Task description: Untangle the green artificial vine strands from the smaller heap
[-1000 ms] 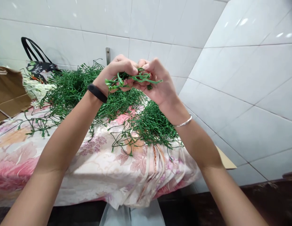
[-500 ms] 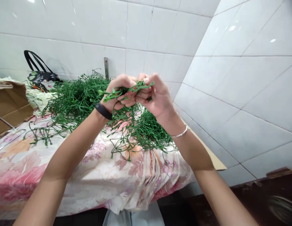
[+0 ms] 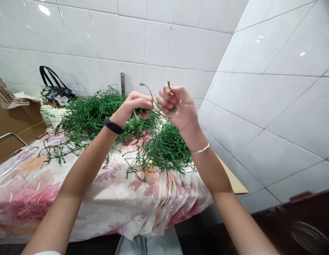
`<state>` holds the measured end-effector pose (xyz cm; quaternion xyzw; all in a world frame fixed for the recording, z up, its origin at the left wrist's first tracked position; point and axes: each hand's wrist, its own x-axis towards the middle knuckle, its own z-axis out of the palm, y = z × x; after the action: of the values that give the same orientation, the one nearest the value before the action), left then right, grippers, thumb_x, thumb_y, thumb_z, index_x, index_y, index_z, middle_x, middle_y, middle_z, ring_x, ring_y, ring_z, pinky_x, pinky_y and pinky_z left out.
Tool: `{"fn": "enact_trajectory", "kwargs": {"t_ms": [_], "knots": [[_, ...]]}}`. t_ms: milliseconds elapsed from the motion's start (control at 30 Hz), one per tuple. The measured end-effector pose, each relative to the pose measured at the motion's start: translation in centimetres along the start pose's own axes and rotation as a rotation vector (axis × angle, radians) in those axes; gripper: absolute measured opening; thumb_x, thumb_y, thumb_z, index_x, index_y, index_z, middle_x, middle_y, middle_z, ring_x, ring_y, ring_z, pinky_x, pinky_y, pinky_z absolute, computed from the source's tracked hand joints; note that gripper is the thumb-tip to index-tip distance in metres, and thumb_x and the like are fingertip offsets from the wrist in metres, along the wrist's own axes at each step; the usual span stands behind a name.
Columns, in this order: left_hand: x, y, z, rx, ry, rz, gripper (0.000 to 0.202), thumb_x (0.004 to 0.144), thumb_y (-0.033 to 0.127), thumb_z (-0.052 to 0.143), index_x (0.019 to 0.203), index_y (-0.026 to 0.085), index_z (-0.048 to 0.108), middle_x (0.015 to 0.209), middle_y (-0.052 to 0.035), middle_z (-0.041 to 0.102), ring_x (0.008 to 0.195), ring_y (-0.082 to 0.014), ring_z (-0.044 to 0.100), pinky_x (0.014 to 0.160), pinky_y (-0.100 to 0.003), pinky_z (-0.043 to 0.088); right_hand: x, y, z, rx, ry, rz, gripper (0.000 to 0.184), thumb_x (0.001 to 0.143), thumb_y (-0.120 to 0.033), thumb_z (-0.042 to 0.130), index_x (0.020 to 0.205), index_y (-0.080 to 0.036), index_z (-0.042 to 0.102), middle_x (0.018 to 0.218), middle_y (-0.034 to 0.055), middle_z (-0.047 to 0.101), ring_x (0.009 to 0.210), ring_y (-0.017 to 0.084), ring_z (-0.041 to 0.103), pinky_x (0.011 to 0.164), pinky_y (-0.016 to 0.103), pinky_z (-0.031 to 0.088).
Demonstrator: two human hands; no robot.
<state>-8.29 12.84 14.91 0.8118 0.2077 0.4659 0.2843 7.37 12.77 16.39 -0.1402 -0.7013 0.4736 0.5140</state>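
Both hands are raised over a heap of green plastic stems on a table with a floral cloth. My left hand, with a black band on its wrist, is closed around a green stem sprig whose branches hang below the fingers. My right hand, a silver bangle on its wrist, pinches a thin green strand that arcs up and left from its fingertips. The two hands are a little apart. A second, denser clump of stems lies under them near the table's right edge.
White tiled walls close in behind and on the right. A black-handled floral bag stands at the back left, beside white flowers. An open cardboard box sits at the left, with a metal bar in front of it. Brown board juts out at the table's right.
The hands were pressed together on one sprig; now they have drawn apart, the right lifting a thin strand away. The view has shifted slightly.
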Motion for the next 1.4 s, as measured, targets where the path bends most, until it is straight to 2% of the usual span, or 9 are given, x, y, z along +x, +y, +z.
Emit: {"fn": "enact_trajectory", "kwargs": {"t_ms": [167,233,300,467,600,800,967,1133,1400], "knots": [[-1.1,1.1,-0.9,0.864,-0.023,0.145,0.026,0.074,0.030,0.045,0.052,0.016,0.044,0.044,0.0033,0.036,0.043,-0.0066,0.028,0.046,-0.025,0.021,0.3,-0.3,-3.5,-0.493,0.044,-0.112,0.015,0.081,-0.031,0.044,0.081,-0.019,0.054,0.073,-0.0009,0.051,0.064,0.007,0.046,0.063,0.022,0.039],[-2.0,0.2,-0.6,1.186,0.043,0.195,0.024,0.078,0.029,0.040,0.060,0.016,0.050,0.051,-0.0004,0.046,0.044,-0.0087,0.033,0.047,-0.026,0.019,-0.1,0.9,-5.2,-0.723,0.009,-0.094,0.019,0.082,-0.030,0.043,0.087,-0.018,0.057,0.078,0.0017,0.055,0.071,0.009,0.049,0.068,0.025,0.039],[-3.4,-1.8,0.1,1.356,-0.073,0.253,0.028,0.082,0.027,0.033,0.067,0.015,0.054,0.062,-0.0056,0.054,0.049,-0.0121,0.041,0.048,-0.028,0.022,-0.9,2.8,-6.9,-1.018,0.010,-0.083,0.021,0.080,-0.028,0.044,0.089,-0.017,0.060,0.085,0.0051,0.058,0.081,0.014,0.051,0.076,0.030,0.038],[-7.1,-7.8,2.3,1.303,-0.441,0.205,0.033,0.087,0.030,0.029,0.077,0.014,0.056,0.069,-0.0111,0.057,0.060,-0.0179,0.050,0.054,-0.030,0.029,-3.9,7.2,-10.8,-1.216,0.161,-0.020,0.025,0.078,-0.029,0.046,0.093,-0.017,0.062,0.098,0.0094,0.059,0.097,0.020,0.052,0.087,0.036,0.036],[-8.4,-10.1,4.1,1.272,-0.426,0.160,0.026,0.085,0.027,0.033,0.082,0.012,0.055,0.075,-0.0117,0.058,0.065,-0.0185,0.053,0.053,-0.028,0.030,-6.4,8.4,-13.4,-1.162,0.419,-0.064,0.023,0.079,-0.024,0.041,0.083,-0.015,0.061,0.092,0.0111,0.060,0.090,0.018,0.054,0.081,0.030,0.041],[-8.3,-9.6,4.4,1.248,-0.303,0.098,0.023,0.083,0.029,0.037,0.087,0.013,0.053,0.079,-0.0101,0.057,0.070,-0.0200,0.052,0.059,-0.030,0.034,-8.2,7.9,-16.3,-1.160,0.662,-0.092,0.022,0.076,-0.019,0.038,0.077,-0.014,0.060,0.082,0.0099,0.061,0.075,0.016,0.056,0.068,0.029,0.044],[-8.3,-8.4,2.1,1.296,-0.059,0.001,0.022,0.080,0.027,0.036,0.084,0.011,0.051,0.078,-0.0113,0.054,0.076,-0.0236,0.048,0.069,-0.036,0.037,-8.2,6.6,-13.9,-1.176,0.770,-0.284,0.019,0.077,-0.017,0.040,0.074,-0.014,0.059,0.078,0.0055,0.059,0.076,0.014,0.054,0.071,0.030,0.043],[-8.6,-7.1,2.7,0.967,0.243,-0.076,0.023,0.080,0.019,0.037,0.098,0.010,0.048,0.090,-0.0110,0.054,0.084,-0.0205,0.049,0.076,-0.034,0.041,-9.0,5.7,-7.6,-1.194,0.539,-0.547,0.014,0.078,-0.015,0.044,0.075,-0.017,0.057,0.075,0.0041,0.058,0.076,0.015,0.055,0.071,0.031,0.045],[-9.7,-4.9,6.1,0.291,0.071,-0.055,0.032,0.082,0.029,0.049,0.110,0.016,0.045,0.104,-0.0075,0.056,0.095,-0.0145,0.053,0.084,-0.030,0.043,-10.9,6.8,-2.2,-1.075,0.061,-0.554,0.013,0.078,-0.013,0.048,0.088,-0.017,0.057,0.087,0.0058,0.059,0.087,0.016,0.055,0.077,0.035,0.044]]}}
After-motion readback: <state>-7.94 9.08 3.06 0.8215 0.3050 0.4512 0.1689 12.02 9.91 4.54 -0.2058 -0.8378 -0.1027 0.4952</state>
